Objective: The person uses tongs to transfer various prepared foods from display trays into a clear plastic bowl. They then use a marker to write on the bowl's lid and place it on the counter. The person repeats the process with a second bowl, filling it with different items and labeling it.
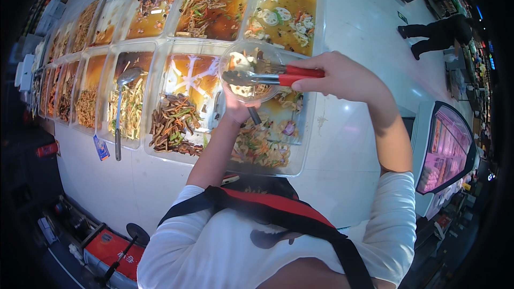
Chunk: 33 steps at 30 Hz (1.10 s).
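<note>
My left hand (238,111) holds a round clear plastic tub (229,58) from below, over the near trays. Pieces of food, pale and brown, show inside it. My right hand (340,75) is closed round the red handles of metal tongs (263,78). The tongs reach in from the right, and their tips are over the tub. Whether the tips pinch any food, I cannot tell. Below the tub is a tray of mixed vegetables (262,147), partly hidden by the tub and my left arm. A dark utensil handle (254,115) sticks out beside my left hand.
Rows of clear trays hold dressed dishes, including lotus root slices (270,17) at the far right and brown strips (174,123) at the near side. A slotted spoon (119,112) rests across a left tray. A display case (447,147) stands right; a person (436,35) is beyond.
</note>
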Available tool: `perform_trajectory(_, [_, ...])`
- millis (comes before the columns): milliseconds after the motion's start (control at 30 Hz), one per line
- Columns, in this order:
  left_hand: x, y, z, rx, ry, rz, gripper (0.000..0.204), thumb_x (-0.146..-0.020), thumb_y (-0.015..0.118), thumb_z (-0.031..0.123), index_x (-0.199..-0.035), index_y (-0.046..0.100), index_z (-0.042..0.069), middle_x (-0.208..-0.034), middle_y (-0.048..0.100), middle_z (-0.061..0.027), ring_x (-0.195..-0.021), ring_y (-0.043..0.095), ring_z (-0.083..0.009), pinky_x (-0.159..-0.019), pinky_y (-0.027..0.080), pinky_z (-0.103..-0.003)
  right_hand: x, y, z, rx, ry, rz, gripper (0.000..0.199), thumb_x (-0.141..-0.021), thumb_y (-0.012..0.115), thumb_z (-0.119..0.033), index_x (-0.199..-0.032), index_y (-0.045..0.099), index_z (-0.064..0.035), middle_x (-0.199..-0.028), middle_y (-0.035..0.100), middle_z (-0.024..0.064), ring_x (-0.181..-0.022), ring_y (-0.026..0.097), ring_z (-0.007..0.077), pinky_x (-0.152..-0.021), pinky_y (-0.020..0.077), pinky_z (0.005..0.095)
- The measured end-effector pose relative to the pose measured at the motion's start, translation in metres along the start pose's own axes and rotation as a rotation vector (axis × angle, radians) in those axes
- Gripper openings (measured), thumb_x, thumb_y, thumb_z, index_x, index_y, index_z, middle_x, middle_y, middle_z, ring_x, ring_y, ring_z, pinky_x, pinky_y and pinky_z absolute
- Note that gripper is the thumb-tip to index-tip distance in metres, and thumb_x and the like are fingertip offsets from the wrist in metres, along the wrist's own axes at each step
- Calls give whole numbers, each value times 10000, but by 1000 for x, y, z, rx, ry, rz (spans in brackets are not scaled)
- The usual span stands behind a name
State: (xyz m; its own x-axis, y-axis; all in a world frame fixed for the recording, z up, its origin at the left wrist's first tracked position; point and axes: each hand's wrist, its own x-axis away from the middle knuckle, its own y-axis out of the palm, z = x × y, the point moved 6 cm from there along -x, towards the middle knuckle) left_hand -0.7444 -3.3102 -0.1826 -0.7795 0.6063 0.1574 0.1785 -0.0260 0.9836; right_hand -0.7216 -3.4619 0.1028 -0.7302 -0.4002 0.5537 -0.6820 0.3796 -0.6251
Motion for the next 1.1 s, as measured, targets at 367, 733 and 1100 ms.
perform_trajectory(367, [23, 9, 14, -143, 153, 187, 660, -919, 365, 705, -1315, 522, 201, -1126, 617, -10, -695, 540, -114, -384, 320, -201, 28, 14, -12, 333, -146, 421, 513, -889, 685, -368, -1363, 590, -197, -871, 712, 133, -696, 652, 333, -659, 524, 384])
perform_trajectory(733, [36, -3, 13, -91, 101, 120, 701, -920, 381, 700, -1315, 509, 135, -1127, 620, -66, -593, 516, -132, -382, 384, -224, 25, 24, 15, 76, -142, 437, 489, -892, 707, -311, -1359, 600, -211, -946, 720, 154, -736, 672, 308, -725, 538, 355])
perform_trajectory(1100, [37, -7, 7, 49, 66, 22, 716, -934, 381, 706, -1361, 467, 137, -1165, 608, -77, -599, 498, -111, -426, 383, -221, 22, 65, 9, 345, -95, 454, 546, -897, 690, -347, -1410, 548, -225, -821, 692, 127, -670, 651, 297, -673, 529, 366])
